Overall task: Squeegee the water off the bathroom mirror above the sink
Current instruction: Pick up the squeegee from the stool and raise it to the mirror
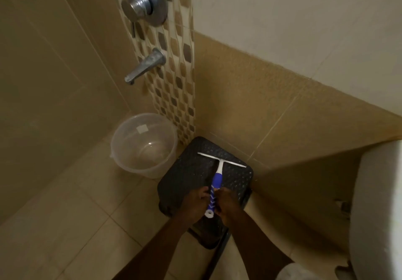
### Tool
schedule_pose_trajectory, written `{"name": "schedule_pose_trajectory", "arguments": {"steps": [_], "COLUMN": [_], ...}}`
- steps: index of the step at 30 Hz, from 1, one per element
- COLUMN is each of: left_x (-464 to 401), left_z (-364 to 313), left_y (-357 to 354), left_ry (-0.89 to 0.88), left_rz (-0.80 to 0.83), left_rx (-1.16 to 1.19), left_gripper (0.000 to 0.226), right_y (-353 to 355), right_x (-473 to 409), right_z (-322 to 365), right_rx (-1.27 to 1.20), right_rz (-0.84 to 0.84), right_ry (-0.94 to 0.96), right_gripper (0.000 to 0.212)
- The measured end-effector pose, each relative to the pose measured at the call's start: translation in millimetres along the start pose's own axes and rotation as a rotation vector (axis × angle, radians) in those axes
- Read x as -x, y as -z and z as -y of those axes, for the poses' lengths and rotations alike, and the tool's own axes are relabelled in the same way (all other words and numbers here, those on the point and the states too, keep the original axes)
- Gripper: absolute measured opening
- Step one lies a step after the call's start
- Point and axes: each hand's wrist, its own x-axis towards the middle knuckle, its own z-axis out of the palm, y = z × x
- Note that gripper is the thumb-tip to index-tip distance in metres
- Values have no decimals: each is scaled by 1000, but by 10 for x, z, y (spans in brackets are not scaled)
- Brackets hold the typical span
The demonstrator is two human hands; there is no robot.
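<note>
Tan tiles cover the bathroom walls and floor, and a dark plastic stool (pixel 195 171) with a bumpy top sits in the corner. On the stool lies the squeegee (pixel 217 175), with its long white blade and blue-and-white striped handle. The blade end points at the wall, so the handle end comes toward me and is easy to take.

Both my hands are at the handle. My left hand (pixel 193 205) curls on one side and my right hand (pixel 227 204) curls on the other, fingers closed on it. I think I am picking it up for the mirror.

Left of the stool stands a see-through round plastic bucket (pixel 143 145). Above the bucket a shiny metal tap (pixel 144 66) sticks out.

Right of the stool I see only a white curved edge (pixel 378 203), maybe the sink. The mirror is not in view. It is dim, so I cannot tell if the blade is wet.
</note>
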Motion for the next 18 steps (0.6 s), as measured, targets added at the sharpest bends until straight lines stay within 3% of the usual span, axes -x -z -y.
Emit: {"name": "schedule_pose_trajectory", "arguments": {"steps": [7, 18], "left_x": [405, 1496], "left_z": [-535, -1401], "left_y": [273, 604], "left_ry": [-13, -48], "left_rz": [0, -193], "left_rx": [174, 262], "left_gripper": [27, 29], "right_y": [225, 672], "right_x": [521, 1922], "right_z": [317, 709], "right_rx": [-116, 65], "right_rz": [48, 279], "right_ry": [65, 330], "right_gripper": [31, 15]}}
